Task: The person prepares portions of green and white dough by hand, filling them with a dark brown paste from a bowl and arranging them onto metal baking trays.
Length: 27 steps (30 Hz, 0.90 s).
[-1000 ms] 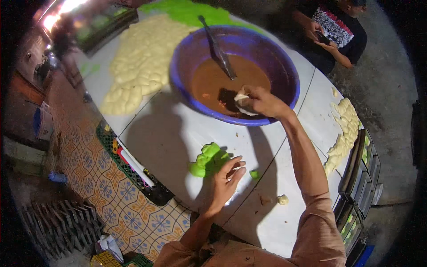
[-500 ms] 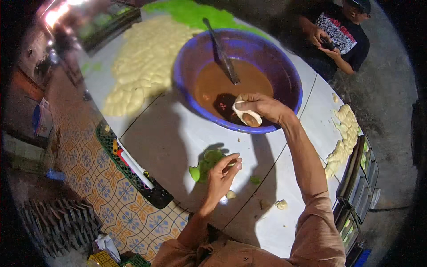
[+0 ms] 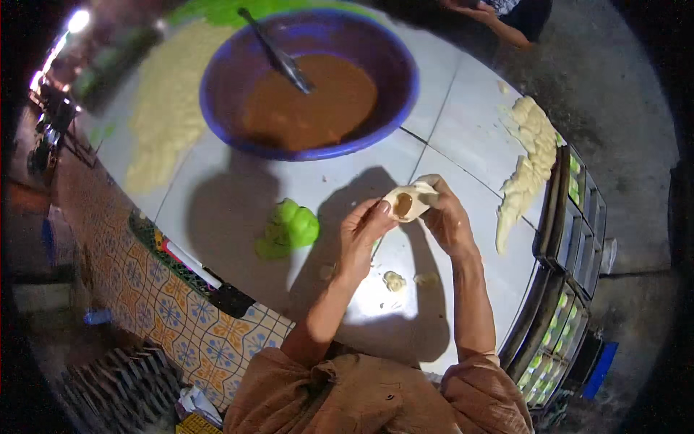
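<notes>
Between my two hands, above the white tiled table [image 3: 463,163], I hold a piece of pale dough [image 3: 412,213] with a blob of brown filling [image 3: 403,205] on it. My left hand [image 3: 359,235] pinches its left edge, thumb on top. The right edge is gripped by the curled fingers of my right hand [image 3: 447,217]. Beyond them stands a blue-purple basin [image 3: 217,123] of brown paste [image 3: 322,105], a metal spatula-like utensil [image 3: 278,54] leaning in it. A bright green lump of dough [image 3: 293,226] lies left of my left hand.
Pale dough pieces spread over the table's far left [image 3: 170,108] and right side [image 3: 531,137]. Small dough scraps [image 3: 394,281] lie near me. Stacked trays [image 3: 575,224] with green-and-pale pieces line the right edge. A dark green basket [image 3: 184,264] borders the left. Another person [image 3: 499,18] is at the far right.
My right hand has come back from the basin with the filled dough, and my left hand has risen to take its other edge. The view has shifted, so the basin appears farther up and left.
</notes>
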Motion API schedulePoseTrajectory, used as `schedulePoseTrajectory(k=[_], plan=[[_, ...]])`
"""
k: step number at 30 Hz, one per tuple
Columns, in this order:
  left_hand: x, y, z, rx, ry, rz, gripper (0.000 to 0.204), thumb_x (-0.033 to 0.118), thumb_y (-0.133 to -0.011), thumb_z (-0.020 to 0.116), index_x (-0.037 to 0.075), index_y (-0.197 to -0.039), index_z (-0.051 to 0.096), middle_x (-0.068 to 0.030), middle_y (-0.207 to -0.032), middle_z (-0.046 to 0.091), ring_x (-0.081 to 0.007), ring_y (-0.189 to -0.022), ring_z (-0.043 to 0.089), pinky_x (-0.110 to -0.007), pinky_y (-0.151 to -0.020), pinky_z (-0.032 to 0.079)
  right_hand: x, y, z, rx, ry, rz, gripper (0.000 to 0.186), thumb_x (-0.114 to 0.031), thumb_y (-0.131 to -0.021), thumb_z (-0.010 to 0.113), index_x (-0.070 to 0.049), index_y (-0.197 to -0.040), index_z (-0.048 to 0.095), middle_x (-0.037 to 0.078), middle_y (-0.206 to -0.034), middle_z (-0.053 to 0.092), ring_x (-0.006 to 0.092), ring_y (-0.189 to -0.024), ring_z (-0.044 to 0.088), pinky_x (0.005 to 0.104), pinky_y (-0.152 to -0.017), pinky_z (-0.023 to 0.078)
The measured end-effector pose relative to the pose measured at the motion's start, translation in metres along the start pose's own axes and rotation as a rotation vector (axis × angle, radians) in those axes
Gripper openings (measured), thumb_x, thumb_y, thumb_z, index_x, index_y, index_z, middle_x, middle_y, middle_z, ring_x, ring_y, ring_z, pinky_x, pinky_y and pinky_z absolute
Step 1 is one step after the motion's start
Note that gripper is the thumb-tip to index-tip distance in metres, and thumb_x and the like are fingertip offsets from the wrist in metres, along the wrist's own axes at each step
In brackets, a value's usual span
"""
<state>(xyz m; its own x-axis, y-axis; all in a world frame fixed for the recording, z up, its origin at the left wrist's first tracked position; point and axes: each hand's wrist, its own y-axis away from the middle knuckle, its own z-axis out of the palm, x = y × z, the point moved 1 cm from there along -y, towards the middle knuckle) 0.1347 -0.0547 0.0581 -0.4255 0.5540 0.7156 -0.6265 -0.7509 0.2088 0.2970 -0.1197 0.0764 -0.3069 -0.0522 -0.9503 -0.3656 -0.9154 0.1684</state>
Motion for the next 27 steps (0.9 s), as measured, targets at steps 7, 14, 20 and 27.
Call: schedulePoseTrajectory(k=[7,14,20,27], plan=[[-0.045,0.019,0.026,0.029,-0.369,-0.03,0.035,0.013,-0.09,0.07,-0.002,-0.122,0.064,-0.0092,-0.104,0.07,-0.0105,-0.09,0.064,-0.026,-0.081,0.054,0.019,0.075,0.008,0.293,0.92,-0.554,0.053,-0.012,-0.08,0.075,-0.007,-0.129,0.056,0.021,-0.133,0.049,0.0342,-0.105,0.062,0.0377,-0.088,0.053],[-0.057,0.021,0.059,-0.114,-0.533,0.027,0.034,0.014,-0.09,0.07,-0.001,-0.121,0.065,-0.0079,-0.102,0.069,-0.0099,-0.092,0.063,-0.023,-0.08,0.052,0.016,0.101,-0.007,0.477,0.889,-0.64,0.02,-0.017,-0.085,0.068,-0.002,-0.098,0.069,0.014,-0.092,0.063,0.024,-0.08,0.064,0.033,-0.064,0.051],[-0.046,0.011,0.071,-0.176,-0.478,-0.24,0.028,0.019,-0.094,0.065,-0.001,-0.114,0.067,-0.0066,-0.096,0.069,-0.0109,-0.082,0.065,-0.026,-0.066,0.059,-0.001,0.137,-0.026,0.206,0.356,-0.164,0.041,-0.016,-0.089,0.06,0.007,-0.123,0.056,0.012,-0.11,0.06,0.0244,-0.103,0.06,0.036,-0.086,0.051],[-0.063,0.034,0.069,-0.378,-0.534,-0.143,0.027,0.014,-0.096,0.061,0.0,-0.118,0.065,-0.0069,-0.102,0.068,-0.0109,-0.087,0.065,-0.024,-0.069,0.059,0.019,0.144,-0.042,0.378,0.384,-0.376,0.041,-0.01,-0.08,0.071,-0.003,-0.118,0.057,0.007,-0.116,0.052,0.017,-0.09,0.055,0.0317,-0.08,0.048]])
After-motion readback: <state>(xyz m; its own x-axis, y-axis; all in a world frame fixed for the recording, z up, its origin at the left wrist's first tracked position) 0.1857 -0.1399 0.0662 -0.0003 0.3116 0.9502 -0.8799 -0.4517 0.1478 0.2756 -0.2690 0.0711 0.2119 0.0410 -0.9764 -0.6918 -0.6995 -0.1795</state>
